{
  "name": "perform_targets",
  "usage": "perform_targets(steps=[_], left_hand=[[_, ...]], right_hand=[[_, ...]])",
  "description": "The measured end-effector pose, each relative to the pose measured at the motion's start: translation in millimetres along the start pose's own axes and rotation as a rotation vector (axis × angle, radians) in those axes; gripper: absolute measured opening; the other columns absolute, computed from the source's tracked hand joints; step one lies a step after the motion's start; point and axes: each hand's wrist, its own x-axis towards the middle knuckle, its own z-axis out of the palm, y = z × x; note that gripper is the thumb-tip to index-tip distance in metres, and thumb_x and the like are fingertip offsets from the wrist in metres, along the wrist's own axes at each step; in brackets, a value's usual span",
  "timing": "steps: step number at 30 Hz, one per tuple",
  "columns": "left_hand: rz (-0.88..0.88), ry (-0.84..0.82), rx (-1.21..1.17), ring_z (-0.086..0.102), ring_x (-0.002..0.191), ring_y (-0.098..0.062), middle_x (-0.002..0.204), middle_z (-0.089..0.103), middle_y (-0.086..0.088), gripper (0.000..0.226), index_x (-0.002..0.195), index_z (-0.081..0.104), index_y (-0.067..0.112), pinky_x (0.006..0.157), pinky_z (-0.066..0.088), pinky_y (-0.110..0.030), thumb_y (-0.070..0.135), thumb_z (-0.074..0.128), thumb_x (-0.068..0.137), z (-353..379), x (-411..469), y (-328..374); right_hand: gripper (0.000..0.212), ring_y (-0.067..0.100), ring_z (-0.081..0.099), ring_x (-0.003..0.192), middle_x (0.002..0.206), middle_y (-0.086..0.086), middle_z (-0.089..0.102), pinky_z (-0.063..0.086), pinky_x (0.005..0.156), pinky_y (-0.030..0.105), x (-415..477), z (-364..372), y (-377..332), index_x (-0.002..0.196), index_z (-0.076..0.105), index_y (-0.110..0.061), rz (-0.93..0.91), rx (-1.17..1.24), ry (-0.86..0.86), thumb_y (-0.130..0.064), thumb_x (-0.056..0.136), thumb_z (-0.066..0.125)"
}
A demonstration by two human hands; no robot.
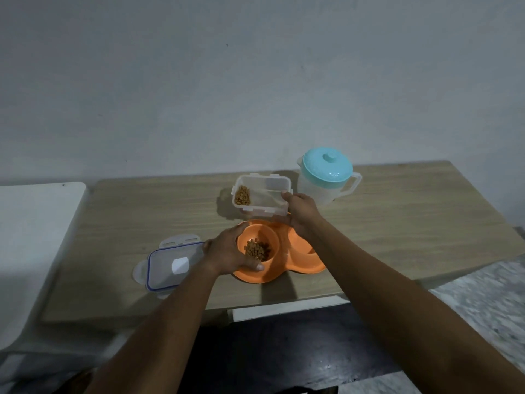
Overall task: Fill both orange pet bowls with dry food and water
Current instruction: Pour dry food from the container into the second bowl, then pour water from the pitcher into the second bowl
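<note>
The container lid (173, 265) lies flat on the table (397, 223) at the left, just beside the left hand (230, 251). It could be nudged toward the near edge if that hand is drawn back carelessly. The left hand is clamped on the left rim of the orange double bowl (284, 273), which sits near the table's front edge, with the thumb on the near rim. A pile of dry food (257, 250) already lies in the left well. A jolt from this hand would likely scatter kibble or slide the bowl nearer the edge.

Behind the bowl, the clear food container (262, 196) is held at its near right corner by the right hand (301, 211), thumb over the rim. The remaining kibble (242, 195) is gathered at the far left end. With so one-sided a grip the container may twist, and the kibble could be spilled onto the table. The lidded water pitcher (326, 177) stands just behind the right hand and could be knocked by a quick move.

The right well is largely covered by the right wrist and forearm, so its contents cannot be made out. Whether the container rests on the table or is lifted clear cannot be told. The pitcher's water level is not readable through its cloudy wall.
</note>
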Motion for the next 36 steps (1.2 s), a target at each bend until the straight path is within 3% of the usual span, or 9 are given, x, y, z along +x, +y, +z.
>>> perform_targets(steps=[8, 12, 15, 17, 21, 24, 28, 32, 36], left_hand=[[-0.071, -0.001, 0.145, 0.036, 0.143, -0.027, 0.154, 0.04, -0.001, 0.137, 0.153, 0.022, 0.048, 0.114, 0.029, -0.058, 0.078, 0.078, 0.031, -3, 8, 1], [-0.178, -0.016, 0.247, 0.021, 0.15, -0.03, 0.159, 0.032, -0.007, 0.125, 0.158, 0.017, 0.038, 0.119, 0.02, -0.053, 0.053, 0.089, 0.057, -4, 3, 23], [-0.248, -0.002, 0.349, 0.012, 0.153, -0.031, 0.162, 0.028, -0.005, 0.126, 0.159, 0.012, 0.029, 0.117, 0.019, -0.052, 0.045, 0.09, 0.061, 4, 2, 43], [-0.29, 0.032, 0.401, 0.015, 0.152, -0.032, 0.162, 0.029, -0.004, 0.13, 0.159, 0.012, 0.024, 0.115, 0.024, -0.052, 0.049, 0.09, 0.058, 12, 2, 52], [-0.338, 0.102, 0.419, 0.021, 0.151, -0.033, 0.164, 0.023, -0.008, 0.139, 0.16, 0.01, 0.017, 0.117, 0.029, -0.051, 0.053, 0.091, 0.053, 30, 8, 69], [-0.362, 0.117, 0.435, 0.026, 0.149, -0.033, 0.164, 0.022, -0.01, 0.138, 0.16, 0.012, 0.019, 0.115, 0.035, -0.049, 0.047, 0.093, 0.052, 40, 13, 82], [-0.381, 0.122, 0.402, 0.029, 0.148, -0.034, 0.164, 0.023, -0.009, 0.135, 0.16, 0.016, 0.02, 0.115, 0.037, -0.048, 0.036, 0.097, 0.052, 48, 19, 92], [-0.401, 0.143, 0.37, 0.025, 0.149, -0.035, 0.164, 0.022, -0.005, 0.134, 0.16, 0.017, 0.023, 0.115, 0.035, -0.05, 0.031, 0.097, 0.052, 53, 20, 93], [-0.416, 0.151, 0.378, 0.024, 0.149, -0.035, 0.164, 0.022, -0.006, 0.132, 0.16, 0.018, 0.022, 0.115, 0.035, -0.05, 0.03, 0.096, 0.054, 53, 21, 94]], right_hand=[[0.04, 0.032, 0.064, 0.105, 0.12, 0.015, 0.066, 0.062, 0.085, 0.043, 43, 21, 4, 0.126, 0.064, -0.001, -0.023, -0.183, 0.064, -0.029, 0.097, 0.066], [0.041, 0.035, 0.067, 0.104, 0.114, 0.016, 0.072, 0.057, 0.094, 0.053, 34, 16, 9, 0.119, 0.07, -0.004, -0.071, -0.316, 0.093, -0.036, 0.094, 0.066], [0.034, 0.028, 0.065, 0.11, 0.117, 0.006, 0.072, 0.054, 0.1, 0.046, -1, -1, 3, 0.12, 0.071, -0.012, -0.159, -0.337, 0.106, -0.031, 0.092, 0.066], [0.029, 0.02, 0.064, 0.108, 0.113, 0.001, 0.071, 0.052, 0.101, 0.039, -20, -21, -1, 0.119, 0.072, -0.014, -0.256, -0.31, 0.187, -0.026, 0.093, 0.066], [0.007, 0.016, 0.065, 0.09, 0.096, 0.001, 0.071, 0.055, 0.091, 0.041, -35, -64, -22, 0.091, 0.071, -0.017, -0.488, -0.22, 0.432, -0.018, 0.09, 0.064], [0.02, 0.02, 0.059, 0.106, 0.115, 0.002, 0.058, 0.051, 0.096, 0.042, -18, -89, -51, 0.107, 0.065, -0.02, -0.561, -0.286, 0.543, -0.029, 0.089, 0.063], [0.054, 0.028, 0.052, 0.125, 0.131, 0.009, 0.057, 0.047, 0.102, 0.045, 20, -113, -86, 0.127, 0.059, -0.017, -0.416, -0.521, 0.412, -0.056, 0.09, 0.058], [0.067, 0.025, 0.06, 0.095, 0.107, 0.007, 0.063, 0.044, 0.068, 0.033, 34, -124, -93, 0.108, 0.06, -0.011, -0.255, -0.509, 0.171, -0.071, 0.08, 0.065], [0.062, 0.022, 0.064, 0.09, 0.107, 0.008, 0.069, 0.052, 0.071, 0.035, 40, -127, -87, 0.093, 0.066, -0.016, -0.206, -0.361, 0.084, -0.072, 0.07, 0.073]])
